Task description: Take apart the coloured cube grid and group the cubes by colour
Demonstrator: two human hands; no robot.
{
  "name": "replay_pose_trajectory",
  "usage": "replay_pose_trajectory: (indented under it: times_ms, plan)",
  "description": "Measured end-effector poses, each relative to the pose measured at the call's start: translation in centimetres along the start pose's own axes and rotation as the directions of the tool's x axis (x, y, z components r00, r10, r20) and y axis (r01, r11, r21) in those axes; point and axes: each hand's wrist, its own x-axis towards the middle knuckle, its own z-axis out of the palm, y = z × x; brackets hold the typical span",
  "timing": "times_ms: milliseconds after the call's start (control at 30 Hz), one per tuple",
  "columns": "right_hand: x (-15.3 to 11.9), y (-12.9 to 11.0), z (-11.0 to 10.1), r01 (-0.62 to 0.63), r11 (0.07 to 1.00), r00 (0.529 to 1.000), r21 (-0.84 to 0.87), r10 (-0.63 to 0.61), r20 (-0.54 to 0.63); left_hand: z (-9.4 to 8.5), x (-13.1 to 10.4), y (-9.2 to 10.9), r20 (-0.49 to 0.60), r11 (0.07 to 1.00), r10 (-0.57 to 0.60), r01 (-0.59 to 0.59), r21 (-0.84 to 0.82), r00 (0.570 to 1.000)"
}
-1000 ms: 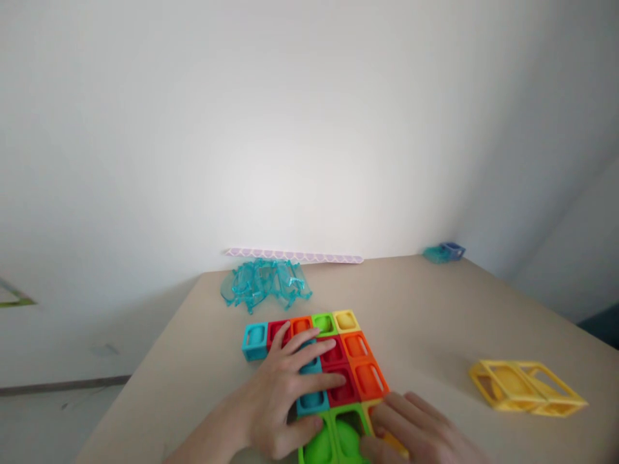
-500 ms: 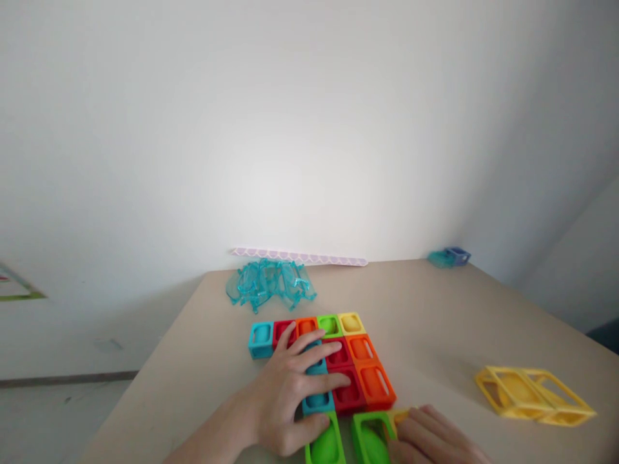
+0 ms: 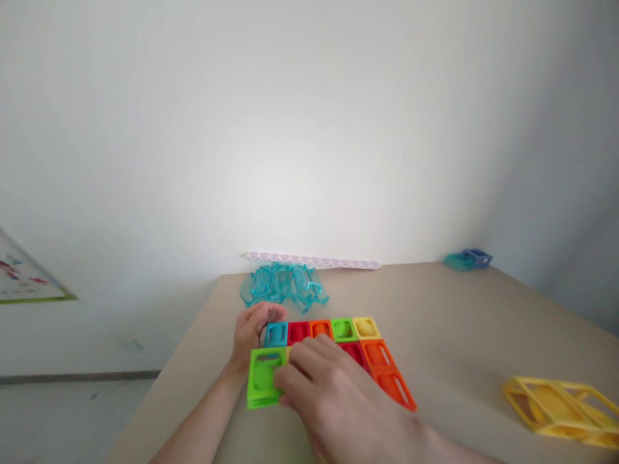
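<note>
Colourful hollow toy blocks are joined in a flat arrangement on the table. Its far row runs from a blue block (image 3: 276, 334) through red, orange and green to a yellow block (image 3: 366, 328); two orange blocks (image 3: 378, 354) line the right side. My left hand (image 3: 254, 328) curls round the blue block at the far left corner. Closed fingers of my right hand (image 3: 329, 386) grip a green block (image 3: 264, 379) with a sliver of yellow beside it, over the front left of the arrangement. That hand hides the middle blocks.
Clear teal plastic pieces (image 3: 285, 283) lie in a pile behind the blocks. A pale purple patterned strip (image 3: 314, 260) rests along the wall. Yellow open-frame blocks (image 3: 563, 409) lie at the right. A dark blue block (image 3: 478, 258) and a teal piece (image 3: 458, 261) sit at the far right corner.
My left hand has gone from spread over the blocks to curled at their far left corner. The right hand has carried the green block leftward from the front right. The view has shifted slightly.
</note>
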Motion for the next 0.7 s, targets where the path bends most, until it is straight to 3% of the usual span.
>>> replay_pose_trajectory:
  times_ms: [67,167,267,367,500,600,700]
  plan:
    - [2.2,0.2,2.8,0.028,0.995,0.997,-0.092,-0.021,0.074,-0.6,0.6,-0.1,0.031,0.994,-0.066,0.069,-0.082,0.997]
    - [3.6,1.0,6.1,0.021,0.983,0.988,-0.18,0.008,0.156,-1.3,1.2,-0.6,0.085,0.989,-0.101,0.109,-0.102,0.991]
    - [3.4,2.0,7.0,-0.03,0.98,0.984,-0.197,0.064,0.168,-1.7,1.6,-1.0,0.146,0.991,-0.111,0.122,-0.063,0.983]
    - [2.9,3.3,5.0,-0.085,0.988,0.981,-0.133,0.106,0.164,-1.7,1.6,-0.9,0.297,0.991,-0.064,0.027,0.128,0.953]
    - [2.0,5.7,-0.2,-0.231,0.97,0.948,-0.077,0.242,0.206,-1.2,1.1,0.1,0.456,0.907,0.033,-0.218,0.361,0.89]
    - [0.6,6.7,-2.8,-0.31,0.942,0.898,-0.126,0.333,0.289,-0.7,0.3,1.3,0.547,0.71,0.089,-0.438,0.551,0.833]
    - [-1.0,6.3,-3.4,-0.332,0.931,0.842,-0.154,0.366,0.397,-0.3,-0.4,2.2,0.637,0.567,0.097,-0.569,0.596,0.765]
